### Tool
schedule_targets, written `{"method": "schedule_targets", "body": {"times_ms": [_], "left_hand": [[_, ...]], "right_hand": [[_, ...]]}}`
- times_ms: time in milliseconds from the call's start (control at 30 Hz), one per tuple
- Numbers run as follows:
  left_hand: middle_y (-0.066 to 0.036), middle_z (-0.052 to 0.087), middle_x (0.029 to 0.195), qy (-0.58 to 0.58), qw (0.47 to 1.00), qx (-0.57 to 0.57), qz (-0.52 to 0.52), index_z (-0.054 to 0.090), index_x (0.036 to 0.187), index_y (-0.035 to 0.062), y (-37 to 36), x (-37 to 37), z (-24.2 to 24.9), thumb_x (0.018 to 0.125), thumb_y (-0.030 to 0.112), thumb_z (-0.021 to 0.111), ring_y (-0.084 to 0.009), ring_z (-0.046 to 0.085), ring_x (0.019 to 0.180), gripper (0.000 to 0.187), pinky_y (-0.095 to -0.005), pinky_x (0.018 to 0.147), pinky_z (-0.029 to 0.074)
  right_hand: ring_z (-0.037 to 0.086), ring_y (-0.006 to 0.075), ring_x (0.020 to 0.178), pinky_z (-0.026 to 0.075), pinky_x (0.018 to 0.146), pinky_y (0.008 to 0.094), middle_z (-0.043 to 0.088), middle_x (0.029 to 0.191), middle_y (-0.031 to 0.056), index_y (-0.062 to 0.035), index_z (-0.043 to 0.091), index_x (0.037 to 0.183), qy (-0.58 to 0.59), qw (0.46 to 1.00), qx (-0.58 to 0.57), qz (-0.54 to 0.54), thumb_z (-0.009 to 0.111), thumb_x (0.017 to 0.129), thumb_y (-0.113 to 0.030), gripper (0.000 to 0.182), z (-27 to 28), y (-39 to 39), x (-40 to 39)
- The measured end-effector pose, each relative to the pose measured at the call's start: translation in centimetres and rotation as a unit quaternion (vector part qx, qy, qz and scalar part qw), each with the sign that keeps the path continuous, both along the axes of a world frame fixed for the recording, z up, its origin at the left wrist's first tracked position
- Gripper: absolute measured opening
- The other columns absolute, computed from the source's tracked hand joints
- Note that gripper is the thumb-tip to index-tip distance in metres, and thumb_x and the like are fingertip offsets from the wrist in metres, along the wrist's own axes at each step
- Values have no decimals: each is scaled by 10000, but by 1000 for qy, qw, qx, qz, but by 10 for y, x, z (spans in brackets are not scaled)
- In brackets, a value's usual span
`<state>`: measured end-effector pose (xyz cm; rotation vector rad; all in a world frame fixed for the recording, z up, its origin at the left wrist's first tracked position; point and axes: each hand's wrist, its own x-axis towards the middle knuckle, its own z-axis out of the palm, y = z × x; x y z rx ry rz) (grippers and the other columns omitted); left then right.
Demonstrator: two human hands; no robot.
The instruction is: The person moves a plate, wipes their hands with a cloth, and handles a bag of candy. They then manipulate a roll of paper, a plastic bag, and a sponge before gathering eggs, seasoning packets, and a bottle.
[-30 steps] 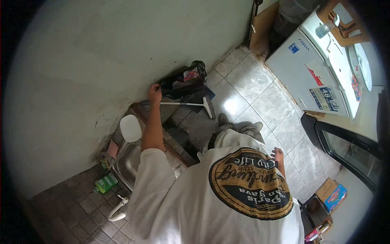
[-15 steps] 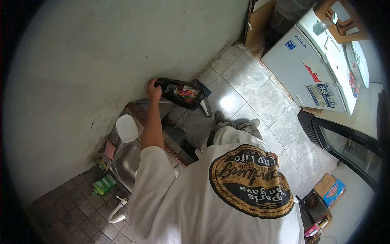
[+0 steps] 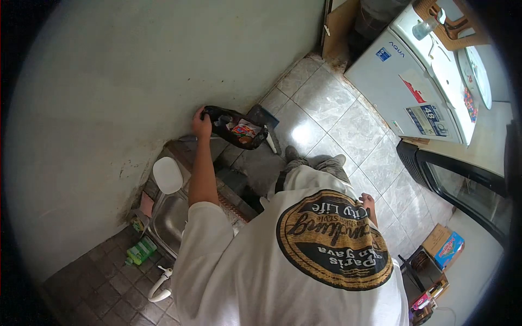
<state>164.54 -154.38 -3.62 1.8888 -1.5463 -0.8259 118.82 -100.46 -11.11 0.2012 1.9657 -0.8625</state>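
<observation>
At the upper left, my left hand (image 3: 202, 124) is closed on the rim of a black plastic bag (image 3: 220, 130), with my arm stretched out along the wall. The bag's mouth faces up, showing colourful wrappers and other litter (image 3: 244, 129) inside. Against its far side lies a dark dustpan (image 3: 263, 116); a pale handle-like piece (image 3: 271, 143) shows beside the bag. My right hand (image 3: 369, 202) hangs by my right side, its fingers loosely bent and apart, with nothing seen in them.
On the left are a steel sink (image 3: 167, 221), a white tap (image 3: 159, 288), a green bottle (image 3: 142, 250) and a white lid-like item (image 3: 168, 175). A white fridge (image 3: 399, 81) stands upper right, near a black-framed appliance (image 3: 462, 185). Cardboard boxes (image 3: 437, 244) sit lower right.
My left hand and the bag have shifted slightly left, and the bag's mouth looks narrower. More of the dustpan shows. My right hand has come out from beside my shirt.
</observation>
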Motion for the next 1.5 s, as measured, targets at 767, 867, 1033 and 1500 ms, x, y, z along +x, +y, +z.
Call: {"method": "schedule_targets", "body": {"times_ms": [767, 867, 1033, 1500], "left_hand": [[-153, 559, 1046, -74, 994, -76, 23, 493, 1134, 20, 15, -13, -18, 762, 129, 619, -276, 560, 932, 408, -394, 780, 456], [-170, 558, 1033, -42, 993, -14, 110, 428, 1182, -16, 39, -16, -41, 767, 126, 609, -265, 568, 915, 474, -382, 761, 459], [-117, 583, 955, -6, 981, 114, 156, 540, 1009, 30, 139, -55, -100, 790, 177, 564, -264, 559, 885, 264, -376, 745, 445], [-102, 610, 880, 95, 826, 440, -340, 574, 967, 38, 271, -93, -170, 754, 130, 554, -187, 581, 802, 233, -311, 676, 463]], "right_hand": [[499, 140, 553, 391, 462, 258, 563, 755, 59, -71, 538, 933, 33, 999, -4, 6, 511, 837, -266, 219, 14, 13, 12], [499, 140, 554, 390, 462, 252, 568, 773, 60, -75, 538, 950, 35, 999, -12, 23, 504, 841, -270, 226, 11, 12, 11], [500, 134, 560, 380, 454, 246, 569, 783, 47, -84, 534, 978, 21, 999, 12, 38, 493, 844, -285, 244, 4, 8, 8], [532, 163, 915, 421, 803, 280, 555, 1061, 123, 44, 476, 1129, -202, 978, -55, 4, 433, 868, -426, 540, 70, 3, 45]]}}
